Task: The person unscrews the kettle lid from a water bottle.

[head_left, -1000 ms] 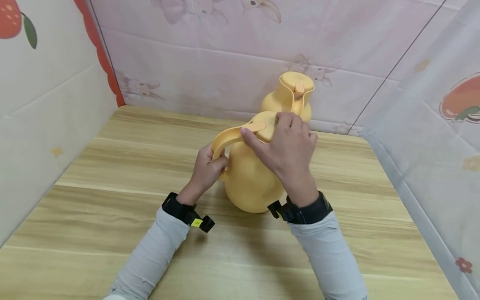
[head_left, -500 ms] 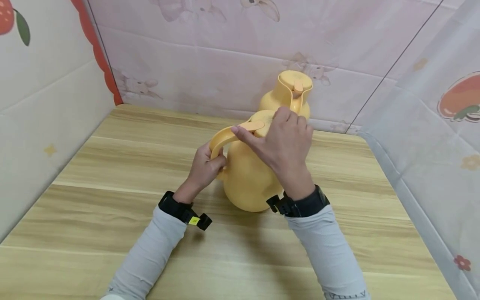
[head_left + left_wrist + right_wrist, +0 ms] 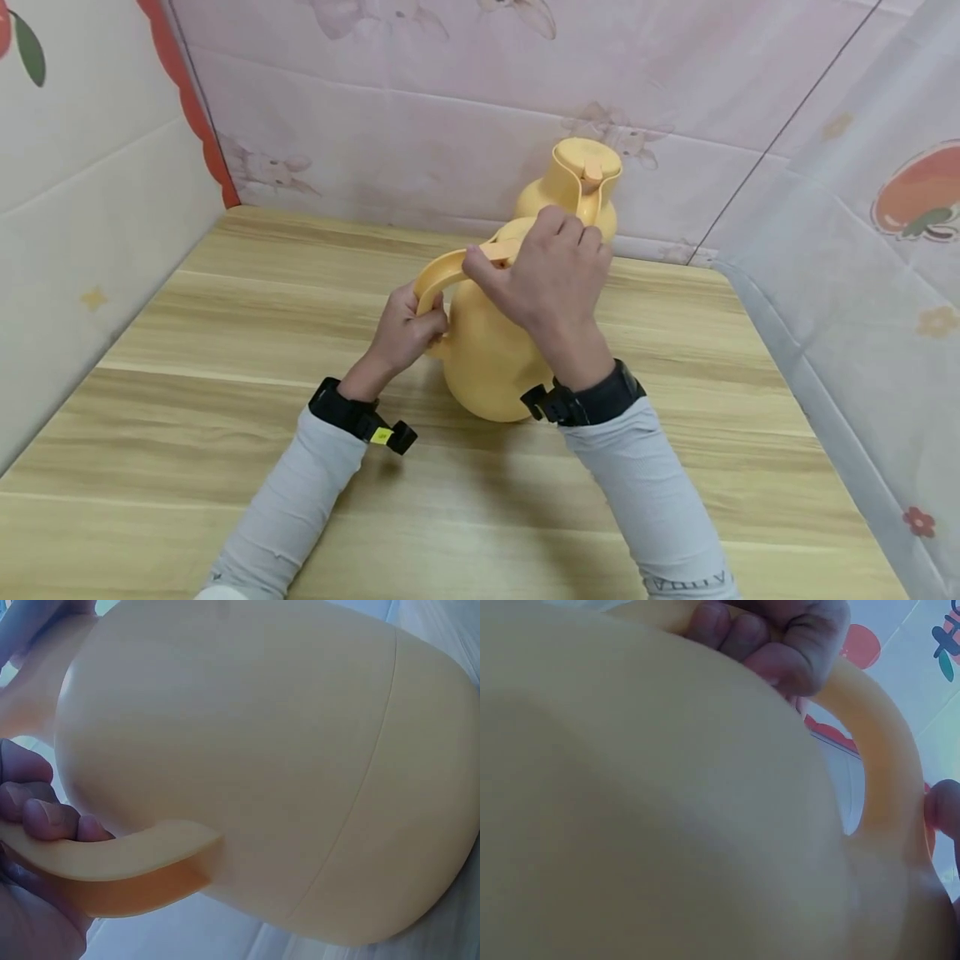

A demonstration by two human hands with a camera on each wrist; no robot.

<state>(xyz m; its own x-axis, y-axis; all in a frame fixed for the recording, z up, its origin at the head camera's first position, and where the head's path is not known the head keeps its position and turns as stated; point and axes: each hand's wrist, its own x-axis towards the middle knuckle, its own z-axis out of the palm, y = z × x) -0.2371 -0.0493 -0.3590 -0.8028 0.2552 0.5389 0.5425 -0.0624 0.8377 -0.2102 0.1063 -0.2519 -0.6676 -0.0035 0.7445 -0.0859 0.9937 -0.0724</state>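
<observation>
A yellow thermos jug (image 3: 487,354) stands on the table in the head view, its handle toward the left. My left hand (image 3: 399,329) grips the lower part of that handle (image 3: 444,268); the left wrist view shows its fingers (image 3: 52,814) curled round it. Over the jug's top, my right hand (image 3: 557,279) holds the lid (image 3: 513,230), with the thumb near the lever at the head of the handle. Much of the lid is hidden behind this hand. In the right wrist view, curled fingers (image 3: 761,645) show at the jug's neck.
A second yellow thermos jug (image 3: 534,197) stands just behind, close to the pink rear wall (image 3: 390,125). White printed side walls (image 3: 97,158) flank the wood-grain table (image 3: 247,433).
My right hand has turned a little anticlockwise over the lid, its knuckles shifting up and left. The left hand keeps its grip on the handle. The whole head view has drifted slightly.
</observation>
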